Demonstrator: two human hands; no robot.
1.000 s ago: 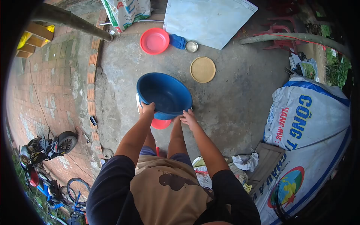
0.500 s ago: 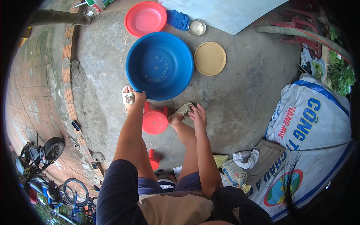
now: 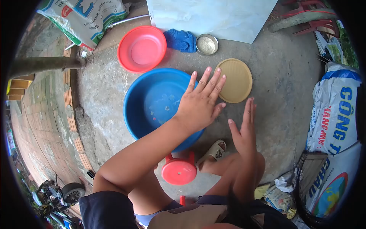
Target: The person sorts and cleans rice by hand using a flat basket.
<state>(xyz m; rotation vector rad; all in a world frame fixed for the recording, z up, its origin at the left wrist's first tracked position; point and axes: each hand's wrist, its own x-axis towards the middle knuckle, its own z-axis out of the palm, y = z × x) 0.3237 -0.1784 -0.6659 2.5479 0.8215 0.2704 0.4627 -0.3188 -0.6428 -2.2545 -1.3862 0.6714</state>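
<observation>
My left hand (image 3: 200, 100) is spread open, palm down, above the right side of a large blue basin (image 3: 146, 99), holding nothing. To its right, my right hand (image 3: 244, 129) is raised with fingers extended and the thumb apart, also holding nothing. A round tan tray (image 3: 238, 82) lies on the ground just beyond both hands, its left edge near my left fingertips. Behind the basin are a red basin (image 3: 142, 49), a blue cloth or glove (image 3: 180, 40) and a small metal bowl (image 3: 207, 44) with pale contents.
A red stool (image 3: 179, 171) stands between my legs, beside my sandaled foot. A pale sheet (image 3: 213, 17) lies at the top. Large printed sacks (image 3: 335, 114) are at the right, another sack (image 3: 89, 19) at the upper left. A motorbike (image 3: 53, 198) stands lower left.
My left hand has let go of the blue basin's rim and moved right, above its right side. My right hand has moved right, and its fingers have straightened. The view has shifted.
</observation>
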